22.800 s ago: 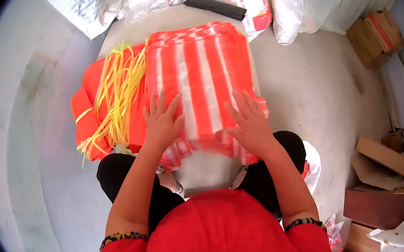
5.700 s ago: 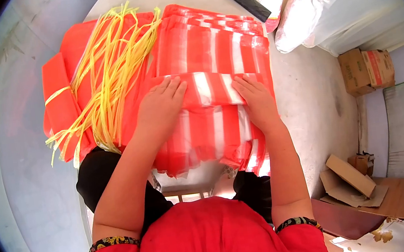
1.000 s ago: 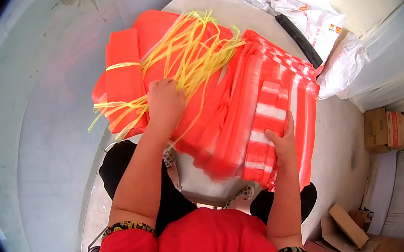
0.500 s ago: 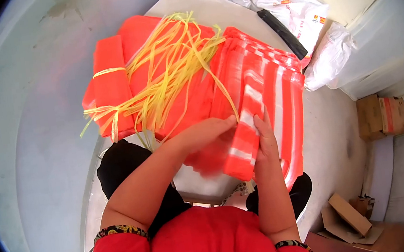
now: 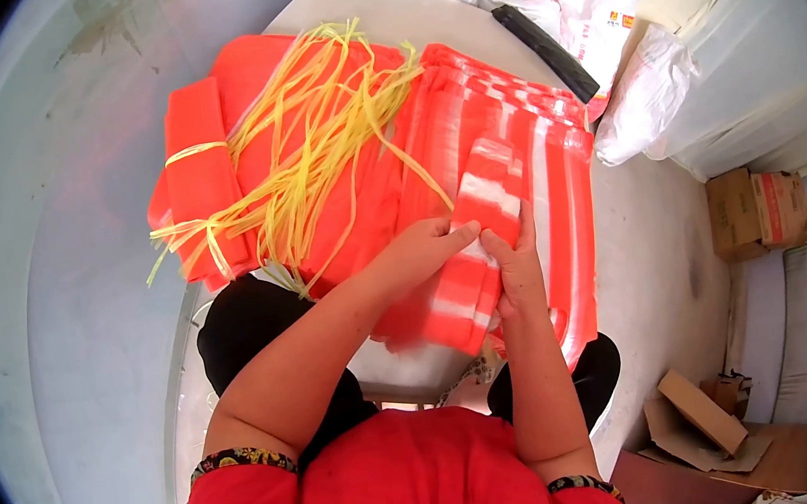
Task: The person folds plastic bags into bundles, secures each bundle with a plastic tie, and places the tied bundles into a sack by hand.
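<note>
A narrow folded bundle point(image 5: 491, 203) of red-and-white striped plastic sheeting lies tilted between my hands. My left hand point(image 5: 429, 252) is closed on its left side, thumb on top and the other fingers partly hidden. One yellow strip point(image 5: 413, 165) runs from the pile to the bundle's edge by this hand; its end is hidden. From the right, my right hand point(image 5: 518, 268) grips the bundle, thumb across the top. Beneath lies a stack of striped sheets point(image 5: 557, 193). Loose yellow strips point(image 5: 312, 162) spread over plain red folded material point(image 5: 251, 79) to the left.
A tied red bundle point(image 5: 203, 176) lies at the far left. Behind the stack are a black bar-like object point(image 5: 545, 53) and white plastic sacks point(image 5: 651, 91). Cardboard boxes point(image 5: 757, 214) stand on the right, and flattened cardboard point(image 5: 702, 427) lies lower right. A pale wall point(image 5: 76, 292) curves along the left.
My right hand has shifted its thumb across the bundle, close to my left thumb. The bundle's upper end has come up and its folds sit closer together. The whole view has shifted slightly.
</note>
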`<state>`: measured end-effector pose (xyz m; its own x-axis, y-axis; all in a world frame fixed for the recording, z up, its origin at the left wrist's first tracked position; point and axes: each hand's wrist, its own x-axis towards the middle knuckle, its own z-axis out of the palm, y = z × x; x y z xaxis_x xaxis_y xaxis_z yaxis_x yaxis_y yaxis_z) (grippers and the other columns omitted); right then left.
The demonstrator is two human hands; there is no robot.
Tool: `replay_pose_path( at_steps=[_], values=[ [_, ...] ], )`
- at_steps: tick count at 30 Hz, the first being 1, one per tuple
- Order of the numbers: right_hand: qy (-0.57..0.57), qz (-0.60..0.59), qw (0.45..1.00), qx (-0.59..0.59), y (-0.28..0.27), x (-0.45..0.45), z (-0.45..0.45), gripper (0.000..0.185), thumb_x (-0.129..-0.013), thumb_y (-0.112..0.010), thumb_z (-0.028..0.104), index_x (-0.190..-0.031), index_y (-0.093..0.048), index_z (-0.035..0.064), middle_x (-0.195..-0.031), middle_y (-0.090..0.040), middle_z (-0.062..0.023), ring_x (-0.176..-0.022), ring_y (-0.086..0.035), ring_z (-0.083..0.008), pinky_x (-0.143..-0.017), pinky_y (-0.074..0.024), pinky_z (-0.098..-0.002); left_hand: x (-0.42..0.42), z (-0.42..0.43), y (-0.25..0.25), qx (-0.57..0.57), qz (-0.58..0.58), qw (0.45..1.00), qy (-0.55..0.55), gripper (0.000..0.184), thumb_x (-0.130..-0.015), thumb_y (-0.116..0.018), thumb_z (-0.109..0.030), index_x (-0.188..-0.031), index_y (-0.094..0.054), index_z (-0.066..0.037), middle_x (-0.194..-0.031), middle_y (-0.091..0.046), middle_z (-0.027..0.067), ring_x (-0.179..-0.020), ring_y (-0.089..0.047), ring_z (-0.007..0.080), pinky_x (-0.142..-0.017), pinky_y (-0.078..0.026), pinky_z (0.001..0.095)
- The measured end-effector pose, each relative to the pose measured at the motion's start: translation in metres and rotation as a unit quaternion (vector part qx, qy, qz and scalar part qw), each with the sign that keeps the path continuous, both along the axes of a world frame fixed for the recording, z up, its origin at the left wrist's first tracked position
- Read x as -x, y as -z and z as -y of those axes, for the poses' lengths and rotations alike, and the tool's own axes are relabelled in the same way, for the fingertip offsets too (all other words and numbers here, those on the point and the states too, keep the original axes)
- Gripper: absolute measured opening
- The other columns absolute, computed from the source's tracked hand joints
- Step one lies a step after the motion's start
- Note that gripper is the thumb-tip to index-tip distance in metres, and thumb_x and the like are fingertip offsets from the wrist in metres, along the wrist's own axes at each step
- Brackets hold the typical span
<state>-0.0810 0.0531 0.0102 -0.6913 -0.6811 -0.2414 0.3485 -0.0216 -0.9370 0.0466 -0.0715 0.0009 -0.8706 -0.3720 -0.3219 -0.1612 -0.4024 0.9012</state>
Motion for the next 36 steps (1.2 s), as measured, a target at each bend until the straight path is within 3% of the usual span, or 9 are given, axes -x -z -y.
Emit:
replay_pose_path(
  at_steps=[7, 10, 13, 15, 19, 22, 28, 31, 36],
  values=[
    [-0.033, -0.012, 0.999, 0.0, -0.019, -0.003, -0.002, 0.093, -0.093, -0.072, 0.003, -0.168, -0.018, 0.0061, -0.165, -0.033, -0.0184, -0.139, -0.049, -0.0272, -0.112, -0.0467, -0.0369, -0.001, -0.003, -0.012, 0.078, 0.013, 0.997, -0.017, 0.049, -0.099, -0.071, -0.026, -0.136, -0.059, 0.003, -0.117, -0.068, 0.0103, -0.105, -0.064, 0.0159, -0.09, -0.053, 0.0323],
    [-0.043, -0.055, 0.997, -0.016, 0.002, 0.011, -0.003, 0.091, -0.094, -0.071, 0.005, -0.168, -0.019, 0.0083, -0.161, -0.039, -0.017, -0.136, -0.051, -0.0249, -0.109, -0.0482, -0.0357, 0.0, -0.003, -0.007, 0.065, -0.016, 0.997, -0.037, 0.05, -0.096, -0.071, -0.016, -0.14, -0.055, 0.003, -0.123, -0.067, 0.0125, -0.11, -0.064, 0.0175, -0.093, -0.053, 0.0337],
    [-0.055, 0.024, 0.998, -0.018, 0.004, 0.025, -0.011, 0.082, -0.098, -0.071, 0.007, -0.166, -0.025, 0.007, -0.148, -0.055, -0.0139, -0.126, -0.06, -0.0235, -0.105, -0.0526, -0.0377, 0.001, 0.003, -0.003, 0.074, -0.02, 0.995, -0.067, 0.05, -0.095, -0.069, -0.011, -0.141, -0.053, 0.004, -0.129, -0.067, 0.0148, -0.115, -0.065, 0.0201, -0.096, -0.054, 0.0351],
    [-0.061, -0.039, 0.99, -0.122, -0.01, 0.031, -0.016, 0.071, -0.098, -0.072, 0.009, -0.16, -0.038, 0.0051, -0.135, -0.062, -0.0088, -0.115, -0.062, -0.0202, -0.1, -0.053, -0.036, 0.002, 0.01, 0.005, 0.115, -0.028, 0.989, -0.093, 0.052, -0.092, -0.069, -0.01, -0.14, -0.054, 0.004, -0.128, -0.068, 0.0182, -0.116, -0.067, 0.0247, -0.097, -0.054, 0.0369],
    [-0.148, -0.332, 0.909, -0.205, -0.011, 0.052, -0.033, 0.041, -0.096, -0.072, 0.011, -0.136, -0.065, 0.0013, -0.113, -0.068, -0.0039, -0.097, -0.063, -0.0182, -0.086, -0.0536, -0.0344, -0.002, 0.021, 0.006, 0.286, 0.033, 0.952, -0.107, 0.059, -0.087, -0.07, -0.012, -0.141, -0.053, 0.003, -0.126, -0.07, 0.0258, -0.117, -0.069, 0.0377, -0.099, -0.054, 0.043],
    [-0.159, -0.49, 0.827, -0.224, -0.008, 0.065, -0.041, 0.027, -0.094, -0.072, 0.012, -0.118, -0.074, 0.0007, -0.108, -0.069, -0.0098, -0.093, -0.067, -0.0244, -0.081, -0.0539, -0.037, -0.004, 0.02, -0.002, 0.345, 0.077, 0.93, -0.105, 0.063, -0.087, -0.069, -0.014, -0.146, -0.05, -0.001, -0.127, -0.068, 0.0283, -0.12, -0.066, 0.043, -0.101, -0.053, 0.0461],
    [-0.132, -0.518, 0.761, -0.368, -0.032, 0.068, -0.051, 0.02, -0.095, -0.07, 0.018, -0.105, -0.074, 0.0012, -0.096, -0.072, -0.0182, -0.087, -0.068, -0.0358, -0.079, -0.0532, -0.0388, -0.003, 0.004, -0.017, 0.367, 0.06, 0.923, -0.098, 0.062, -0.089, -0.066, -0.014, -0.149, -0.052, -0.007, -0.128, -0.067, 0.0255, -0.116, -0.067, 0.039, -0.099, -0.053, 0.0423],
    [-0.13, -0.514, 0.707, -0.467, -0.044, 0.076, -0.056, 0.026, -0.099, -0.066, 0.024, -0.098, -0.072, -0.0014, -0.09, -0.074, -0.0139, -0.086, -0.07, -0.0317, -0.079, -0.053, -0.0392, -0.002, 0.002, -0.008, 0.451, 0.061, 0.886, -0.087, 0.059, -0.089, -0.065, -0.013, -0.146, -0.056, -0.009, -0.125, -0.065, 0.0229, -0.11, -0.067, 0.0414, -0.096, -0.054, 0.045],
    [-0.142, -0.336, 0.913, -0.18, -0.03, 0.089, -0.063, 0.032, -0.106, -0.058, 0.024, -0.098, -0.075, -0.002, -0.108, -0.075, -0.0071, -0.099, -0.069, -0.0219, -0.087, -0.052, -0.0369, -0.002, -0.001, -0.014, 0.52, 0.106, 0.845, -0.064, 0.05, -0.089, -0.066, -0.015, -0.139, -0.063, -0.012, -0.118, -0.06, 0.0192, -0.102, -0.067, 0.0396, -0.088, -0.056, 0.0475]
  ],
)
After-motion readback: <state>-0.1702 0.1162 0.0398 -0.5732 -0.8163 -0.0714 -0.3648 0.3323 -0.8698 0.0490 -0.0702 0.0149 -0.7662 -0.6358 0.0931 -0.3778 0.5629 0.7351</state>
